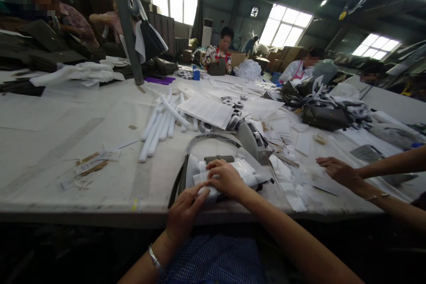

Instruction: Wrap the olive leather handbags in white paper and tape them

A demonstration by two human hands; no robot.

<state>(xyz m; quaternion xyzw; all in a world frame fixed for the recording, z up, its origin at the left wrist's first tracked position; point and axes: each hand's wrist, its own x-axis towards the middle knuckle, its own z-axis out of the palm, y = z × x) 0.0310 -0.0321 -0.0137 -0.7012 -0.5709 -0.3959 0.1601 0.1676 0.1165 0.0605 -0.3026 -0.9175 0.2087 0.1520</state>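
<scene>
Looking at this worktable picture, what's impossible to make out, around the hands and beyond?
- Head view: much of the bag's front, hidden by white wrapping and the right hand.
- Head view: the left hand's palm, hidden by its own back.
- Head view: any print on the white sheet, too blurred.
- Head view: the neighbouring person's upper arms, cut off by the right edge.
</scene>
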